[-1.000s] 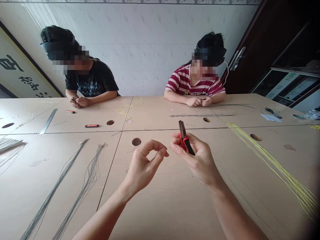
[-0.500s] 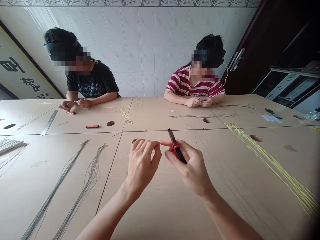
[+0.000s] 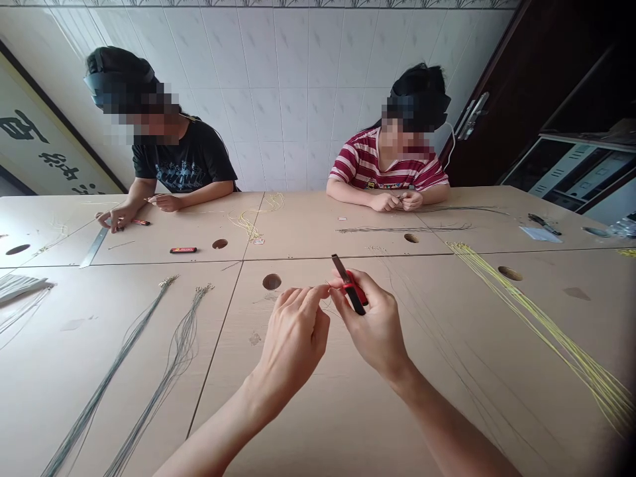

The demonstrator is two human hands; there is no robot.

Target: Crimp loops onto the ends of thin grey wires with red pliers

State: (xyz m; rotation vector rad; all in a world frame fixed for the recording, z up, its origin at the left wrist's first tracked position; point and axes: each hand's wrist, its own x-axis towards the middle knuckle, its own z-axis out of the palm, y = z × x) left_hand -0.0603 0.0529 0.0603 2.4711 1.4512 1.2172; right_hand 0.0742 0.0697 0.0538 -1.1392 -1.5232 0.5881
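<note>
With thumb now drawn in, pliers (image 3: 350,291) and apparently a strand (image 3: 327,303) are gripped by the right hand (image 3: 373,324), the left hand (image 3: 297,326) being curled, its hold unclear.

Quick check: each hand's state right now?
Left hand: curled; whether it holds anything can't be told.
Right hand: closed around the red-and-black pliers.

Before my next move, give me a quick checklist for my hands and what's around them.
Metal pliers with red-and-black handles in right hand: ok.
Left hand close to the right: ok.
What its fingertips pinch: cannot tell, too small.
Two grey-green strand bundles clear of left forearm: ok.
Bright yellow strand bundle clear of right forearm: ok.
Striped-shirted co-worker's hands apart from yours: ok.
</note>
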